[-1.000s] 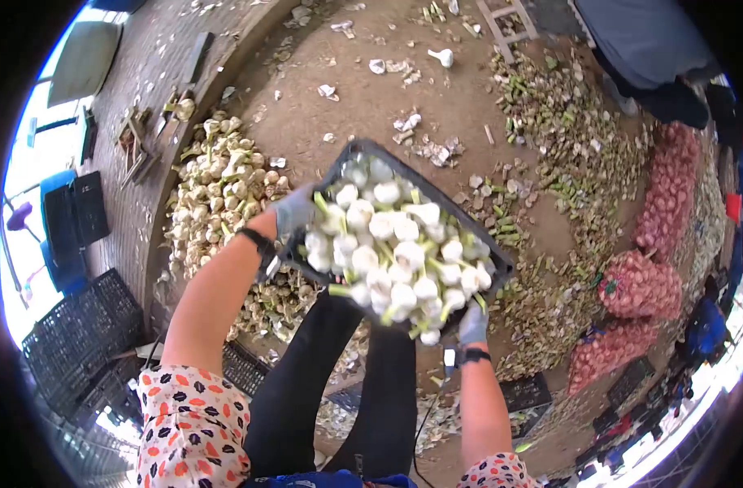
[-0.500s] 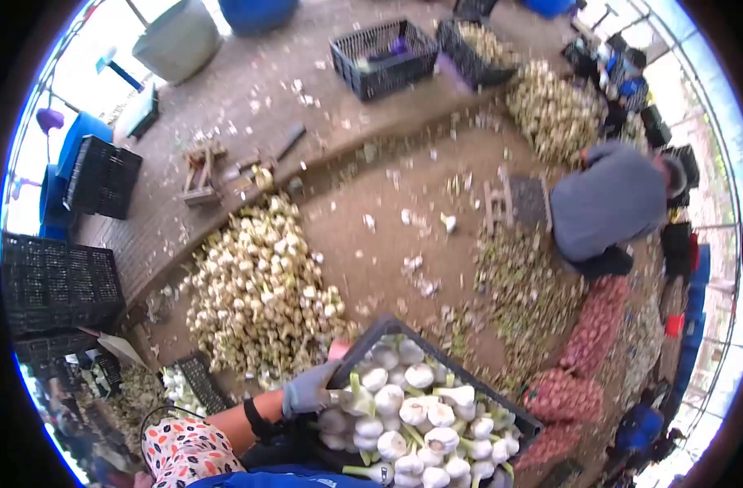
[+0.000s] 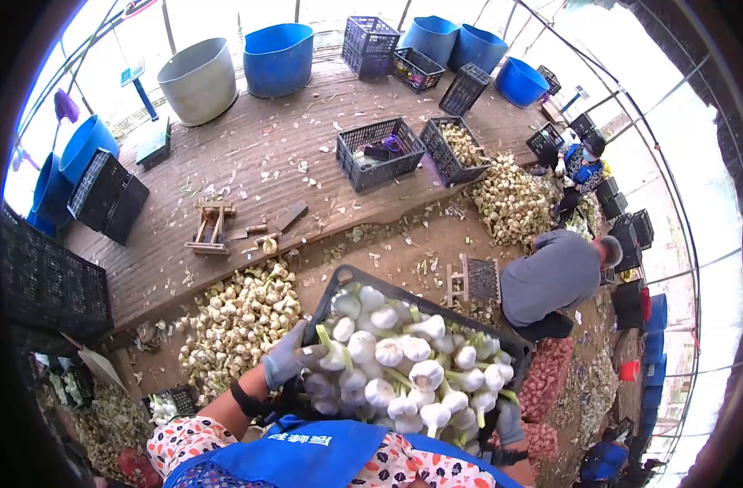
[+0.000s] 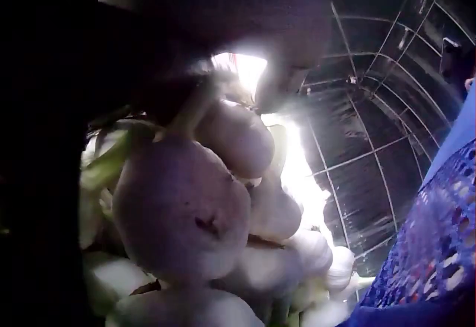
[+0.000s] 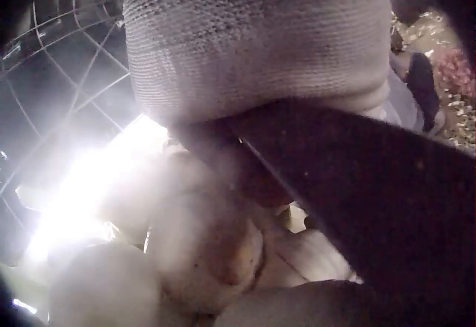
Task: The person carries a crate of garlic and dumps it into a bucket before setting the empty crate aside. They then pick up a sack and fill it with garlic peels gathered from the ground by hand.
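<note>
Garlic bulbs (image 3: 404, 366) are heaped in a black crate (image 3: 343, 281), held against the apron so nothing spills. Its near-left rim is gripped by the gloved left hand (image 3: 286, 358), its right rim by the right hand (image 3: 510, 423), fingers curled.

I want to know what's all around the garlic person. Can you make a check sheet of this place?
Surface: dirt ground beside a wooden platform.
Job's things: black crate heaped with white garlic bulbs.
Clutter: garlic pile, scattered peels, red mesh sacks.
Hands: gloved left hand grips the crate's edge; right hand holds the far side.
Cables: nothing seen.
Surroundings: blue tubs, grey tub, empty crates, a crouching person.
</note>
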{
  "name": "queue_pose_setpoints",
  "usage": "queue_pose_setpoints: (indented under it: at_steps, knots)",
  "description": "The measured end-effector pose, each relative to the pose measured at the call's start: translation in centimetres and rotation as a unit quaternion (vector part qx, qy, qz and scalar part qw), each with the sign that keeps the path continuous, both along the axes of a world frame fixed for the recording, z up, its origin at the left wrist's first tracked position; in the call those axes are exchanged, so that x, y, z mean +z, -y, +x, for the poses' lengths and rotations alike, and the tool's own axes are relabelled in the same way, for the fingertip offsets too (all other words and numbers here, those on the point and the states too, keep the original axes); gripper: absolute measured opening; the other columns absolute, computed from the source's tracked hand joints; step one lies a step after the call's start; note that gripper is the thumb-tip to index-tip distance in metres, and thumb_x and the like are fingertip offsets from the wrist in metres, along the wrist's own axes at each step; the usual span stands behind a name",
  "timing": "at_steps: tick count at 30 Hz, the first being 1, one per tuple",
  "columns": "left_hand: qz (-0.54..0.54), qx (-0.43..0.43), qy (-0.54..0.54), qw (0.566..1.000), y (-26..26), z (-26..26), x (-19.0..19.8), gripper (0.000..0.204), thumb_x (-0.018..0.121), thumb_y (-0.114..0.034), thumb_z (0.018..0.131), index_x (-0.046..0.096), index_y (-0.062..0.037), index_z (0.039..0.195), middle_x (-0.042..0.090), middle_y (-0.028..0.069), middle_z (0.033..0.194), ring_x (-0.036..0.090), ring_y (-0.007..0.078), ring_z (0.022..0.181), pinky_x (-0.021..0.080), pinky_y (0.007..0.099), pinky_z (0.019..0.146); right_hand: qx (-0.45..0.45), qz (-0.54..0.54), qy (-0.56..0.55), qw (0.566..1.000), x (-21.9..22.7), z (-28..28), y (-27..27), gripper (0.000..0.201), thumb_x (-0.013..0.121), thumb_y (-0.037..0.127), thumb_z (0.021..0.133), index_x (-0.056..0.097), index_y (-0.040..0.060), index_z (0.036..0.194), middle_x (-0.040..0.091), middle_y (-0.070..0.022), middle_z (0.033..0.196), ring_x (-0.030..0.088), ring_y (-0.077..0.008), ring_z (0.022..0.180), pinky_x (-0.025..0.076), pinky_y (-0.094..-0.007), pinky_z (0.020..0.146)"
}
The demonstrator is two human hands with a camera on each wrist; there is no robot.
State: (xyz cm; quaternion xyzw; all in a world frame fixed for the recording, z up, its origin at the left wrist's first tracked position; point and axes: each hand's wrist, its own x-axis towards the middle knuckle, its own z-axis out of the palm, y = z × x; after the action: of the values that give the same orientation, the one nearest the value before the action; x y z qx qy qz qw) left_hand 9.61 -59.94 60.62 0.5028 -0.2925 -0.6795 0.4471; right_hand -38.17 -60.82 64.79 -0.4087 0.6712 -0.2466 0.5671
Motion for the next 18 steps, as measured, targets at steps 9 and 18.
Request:
queue_pose_setpoints:
  at_steps: [9, 18]
  knots:
    - [0.037, 0.089, 0.068, 0.993, 16.6, 3.6, 3.5, 0.051, 0.065, -0.018, 0.081, 0.043, -0.0005, 0.123, 0.055, 0.0053, 0.105, 0.052, 0.0121, 0.093, 0.046, 0.0272, 0.081, 0.13, -0.083, -0.002, 0.988, -3.7, 3.7, 26.3, 0.028, 0.052, 0.007, 0.085, 0.057, -0.0004, 0.111, 0.062, -0.006, 0.103, 0.058, -0.0146, 0.089, 0.048, -0.0282, 0.078]
    - [0.026, 0.186, 0.12, 0.975, 28.9, 9.4, 7.2, 0.05, 0.064, -0.018, 0.081, 0.043, 0.0003, 0.122, 0.054, 0.0056, 0.104, 0.051, 0.0118, 0.093, 0.044, 0.0271, 0.082, 0.192, -0.042, 0.046, 0.979, -1.9, 13.7, 46.7, 0.025, 0.055, 0.004, 0.081, 0.061, -0.0007, 0.105, 0.064, -0.0063, 0.097, 0.058, -0.0138, 0.087, 0.047, -0.0278, 0.078]
